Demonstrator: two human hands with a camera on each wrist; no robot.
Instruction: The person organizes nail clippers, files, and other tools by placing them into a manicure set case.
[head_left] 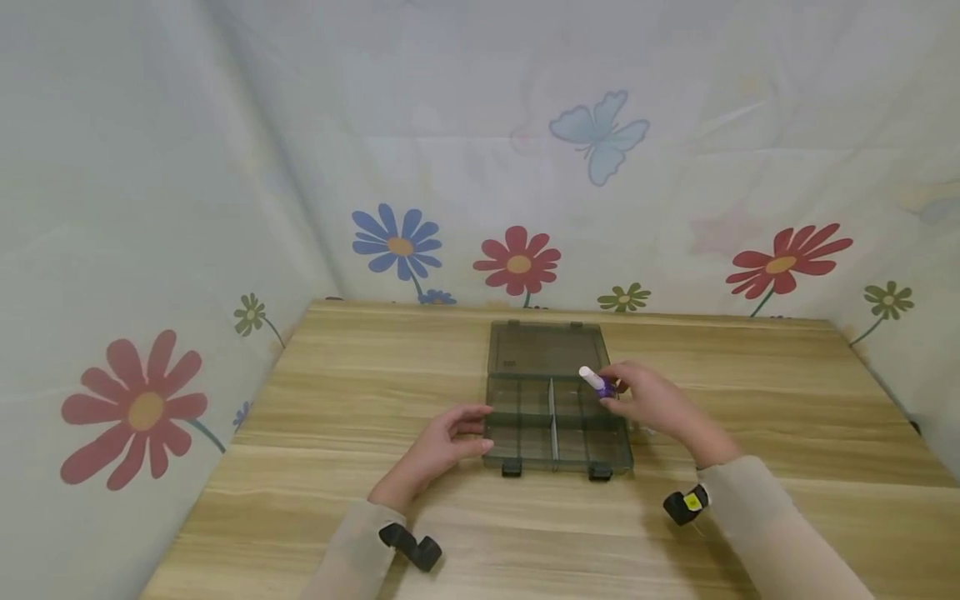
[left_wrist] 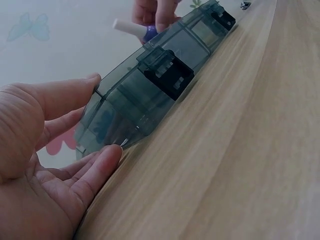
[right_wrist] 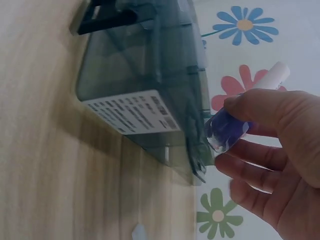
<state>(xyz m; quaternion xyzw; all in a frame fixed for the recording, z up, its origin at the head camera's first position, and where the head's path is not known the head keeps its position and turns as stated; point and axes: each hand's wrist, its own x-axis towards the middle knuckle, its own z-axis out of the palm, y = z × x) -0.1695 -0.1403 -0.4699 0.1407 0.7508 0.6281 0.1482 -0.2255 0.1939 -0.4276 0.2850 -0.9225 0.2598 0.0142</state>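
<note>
At lower centre of the head view, your left hand (head_left: 442, 442) has thumb and fingers apart, tips touching the left side of the box (head_left: 581, 446), its long axis running up the frame, latches (head_left: 512, 468) toward the bottom. Right of centre, your right hand (head_left: 651, 400) pinches the bottle (head_left: 602, 387) near the box's right edge, long axis slanting, white cap (head_left: 588, 376) pointing upper left

Soft, even light fills the head view; both wrist views look dimmer. The compartment box (right_wrist: 122, 70) casts a soft-edged shadow on the table (right_wrist: 40, 175); its label (right_wrist: 134, 113) blurs illegibly.
</note>
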